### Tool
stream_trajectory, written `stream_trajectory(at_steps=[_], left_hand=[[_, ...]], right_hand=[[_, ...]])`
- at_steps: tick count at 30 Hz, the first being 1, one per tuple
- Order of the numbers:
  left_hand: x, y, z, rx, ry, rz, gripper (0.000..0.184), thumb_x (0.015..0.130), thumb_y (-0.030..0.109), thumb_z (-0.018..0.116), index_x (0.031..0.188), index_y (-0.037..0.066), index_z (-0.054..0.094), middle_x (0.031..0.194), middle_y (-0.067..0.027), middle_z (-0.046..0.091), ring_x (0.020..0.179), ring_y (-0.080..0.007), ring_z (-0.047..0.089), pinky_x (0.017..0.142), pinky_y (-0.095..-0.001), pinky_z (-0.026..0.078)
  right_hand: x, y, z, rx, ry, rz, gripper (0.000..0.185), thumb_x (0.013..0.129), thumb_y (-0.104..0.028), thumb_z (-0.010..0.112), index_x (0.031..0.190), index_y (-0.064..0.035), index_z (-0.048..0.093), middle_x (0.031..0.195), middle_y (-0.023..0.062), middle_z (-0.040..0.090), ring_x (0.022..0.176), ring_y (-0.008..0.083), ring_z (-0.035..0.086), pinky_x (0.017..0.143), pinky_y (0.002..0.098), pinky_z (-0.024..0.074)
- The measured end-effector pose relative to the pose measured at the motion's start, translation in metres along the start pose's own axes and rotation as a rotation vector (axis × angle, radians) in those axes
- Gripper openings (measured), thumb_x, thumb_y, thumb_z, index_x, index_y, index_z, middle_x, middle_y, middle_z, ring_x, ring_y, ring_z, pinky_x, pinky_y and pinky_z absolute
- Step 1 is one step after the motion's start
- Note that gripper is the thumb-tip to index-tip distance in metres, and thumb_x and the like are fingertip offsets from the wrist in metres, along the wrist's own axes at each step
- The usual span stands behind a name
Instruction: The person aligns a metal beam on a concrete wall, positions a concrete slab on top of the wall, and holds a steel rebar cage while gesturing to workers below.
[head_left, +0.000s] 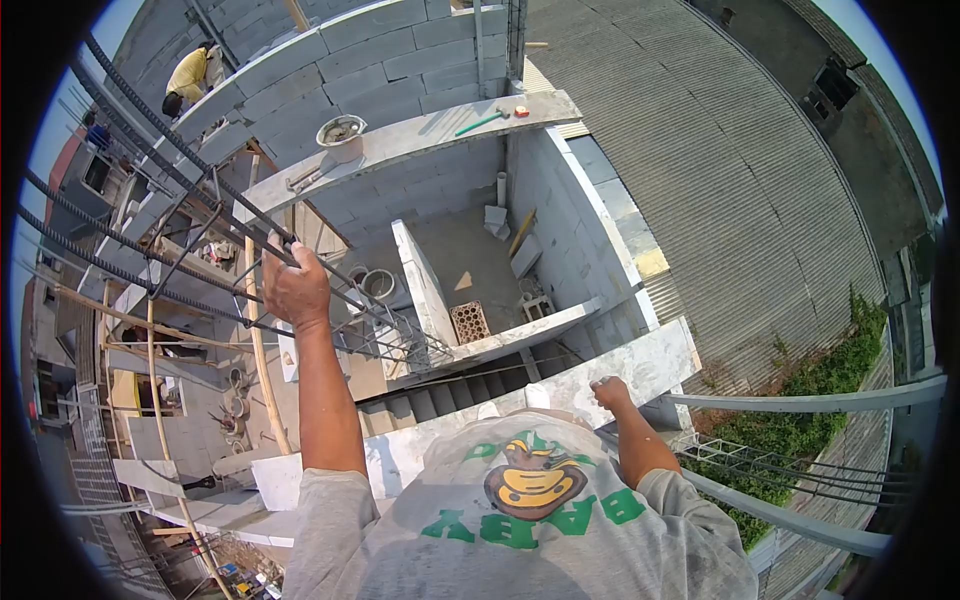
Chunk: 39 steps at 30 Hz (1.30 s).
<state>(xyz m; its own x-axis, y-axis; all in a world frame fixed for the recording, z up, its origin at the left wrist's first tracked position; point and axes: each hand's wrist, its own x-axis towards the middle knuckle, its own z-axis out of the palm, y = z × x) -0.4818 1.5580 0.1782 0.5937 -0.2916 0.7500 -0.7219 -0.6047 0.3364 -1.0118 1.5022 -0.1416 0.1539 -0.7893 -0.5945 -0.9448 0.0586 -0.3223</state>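
My left hand (297, 283) is raised and closed around a steel reinforcing bar (335, 290), one of several dark ribbed bars tied into a column cage at my left. Low on my right, my right hand (608, 392) hangs above a pale, stained plank (650, 362); its fingers are curled in, and the inside of the palm is hidden. My feet show at the edge of that plank, below my grey shirt. Across the gap, a second plank (400, 145) bears a mortar bucket (342, 138), a hammer (303, 179), a green-handled tool (482, 123) and a small red-orange item (521, 111).
Below lie stairs (430, 400), a hollow clay block (469, 322) and a round bucket (378, 284). Grey block walls (400, 60) enclose the space. A corrugated roof (700, 130) spreads to the right. A person in yellow (190, 78) bends at upper left. Bamboo poles (262, 370) stand at left.
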Motion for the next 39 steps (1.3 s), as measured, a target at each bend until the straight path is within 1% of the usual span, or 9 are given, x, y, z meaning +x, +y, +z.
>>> stream_trajectory(at_steps=[2, 6, 13, 18, 21, 29, 32, 37, 39], left_hand=[[0.001, 0.000, 0.000, -0.027, -0.013, -0.005, 0.035, 0.081, 0.024, 0.055, 0.111, 0.008, 0.060, 0.102, -0.0131, 0.065, 0.092, -0.0338, 0.061, 0.076, -0.0419, 0.047], [-0.002, -0.005, 0.002, 0.055, -0.031, -0.010, 0.043, 0.079, 0.028, 0.055, 0.114, 0.002, 0.057, 0.111, -0.0243, 0.060, 0.097, -0.0386, 0.059, 0.084, -0.0447, 0.046], [0.000, -0.003, -0.002, 0.011, -0.049, -0.031, 0.040, 0.080, 0.026, 0.055, 0.111, 0.002, 0.058, 0.111, -0.0228, 0.060, 0.098, -0.0379, 0.059, 0.084, -0.0446, 0.047], [-0.003, -0.004, 0.003, 0.046, -0.040, -0.040, 0.041, 0.080, 0.027, 0.056, 0.109, -0.002, 0.058, 0.110, -0.0236, 0.060, 0.098, -0.0379, 0.060, 0.083, -0.0442, 0.047], [-0.004, -0.006, 0.007, 0.025, -0.016, -0.033, 0.043, 0.079, 0.027, 0.057, 0.108, -0.005, 0.057, 0.108, -0.0244, 0.061, 0.098, -0.0379, 0.060, 0.083, -0.0435, 0.047], [-0.002, 0.000, 0.001, 0.019, -0.018, -0.015, 0.040, 0.079, 0.026, 0.054, 0.107, -0.003, 0.056, 0.105, -0.0222, 0.062, 0.090, -0.0370, 0.062, 0.077, -0.0432, 0.049], [0.000, 0.009, -0.009, -0.010, -0.080, -0.047, 0.040, 0.079, 0.026, 0.054, 0.107, -0.004, 0.056, 0.104, -0.0221, 0.062, 0.090, -0.0368, 0.062, 0.078, -0.0426, 0.048], [-0.002, -0.002, 0.002, 0.039, -0.050, -0.057, 0.047, 0.078, 0.027, 0.056, 0.110, -0.008, 0.056, 0.104, -0.0250, 0.062, 0.091, -0.0373, 0.062, 0.082, -0.0424, 0.047], [-0.004, -0.003, 0.005, 0.020, -0.045, -0.041, 0.043, 0.078, 0.026, 0.056, 0.107, -0.006, 0.056, 0.104, -0.0237, 0.062, 0.091, -0.0371, 0.062, 0.081, -0.0425, 0.048]], right_hand=[[0.004, -0.009, 0.005, 0.087, 0.028, 0.009, 0.037, 0.082, -0.034, 0.059, 0.078, 0.0029, 0.066, 0.064, 0.0118, 0.065, 0.055, 0.0213, 0.064, 0.053, 0.0340, 0.0508], [0.004, -0.023, 0.015, 0.050, -0.060, -0.061, 0.036, 0.082, -0.034, 0.060, 0.078, 0.0003, 0.067, 0.066, 0.0092, 0.065, 0.055, 0.0193, 0.063, 0.052, 0.0333, 0.0500], [0.010, -0.027, 0.013, -0.023, -0.094, -0.087, 0.037, 0.082, -0.036, 0.060, 0.077, 0.0006, 0.067, 0.067, 0.0098, 0.065, 0.057, 0.0195, 0.063, 0.054, 0.0330, 0.0505], [0.011, -0.017, 0.006, -0.024, -0.084, -0.083, 0.037, 0.083, -0.036, 0.059, 0.077, 0.0007, 0.067, 0.066, 0.0105, 0.065, 0.057, 0.0199, 0.064, 0.054, 0.0328, 0.0506], [0.010, -0.018, 0.001, 0.025, -0.196, -0.007, 0.049, 0.083, -0.042, 0.052, 0.097, 0.0022, 0.066, 0.103, 0.0252, 0.062, 0.102, 0.0375, 0.058, 0.089, 0.0416, 0.0455], [0.012, -0.013, 0.008, 0.031, -0.202, -0.029, 0.050, 0.083, -0.043, 0.051, 0.095, 0.0026, 0.066, 0.102, 0.0261, 0.062, 0.101, 0.0380, 0.059, 0.088, 0.0419, 0.0458], [0.019, -0.006, 0.014, 0.063, -0.198, -0.022, 0.050, 0.082, -0.043, 0.052, 0.095, 0.0029, 0.066, 0.102, 0.0265, 0.062, 0.101, 0.0386, 0.058, 0.088, 0.0416, 0.0460], [0.033, 0.011, 0.025, 0.073, -0.188, 0.013, 0.047, 0.081, -0.041, 0.055, 0.094, 0.0032, 0.066, 0.098, 0.0259, 0.063, 0.097, 0.0397, 0.060, 0.086, 0.0418, 0.0468], [0.033, 0.017, 0.026, 0.041, -0.159, -0.098, 0.028, 0.084, -0.028, 0.059, 0.087, 0.0000, 0.061, 0.069, 0.0082, 0.063, 0.054, 0.0176, 0.059, 0.046, 0.0304, 0.0455]])
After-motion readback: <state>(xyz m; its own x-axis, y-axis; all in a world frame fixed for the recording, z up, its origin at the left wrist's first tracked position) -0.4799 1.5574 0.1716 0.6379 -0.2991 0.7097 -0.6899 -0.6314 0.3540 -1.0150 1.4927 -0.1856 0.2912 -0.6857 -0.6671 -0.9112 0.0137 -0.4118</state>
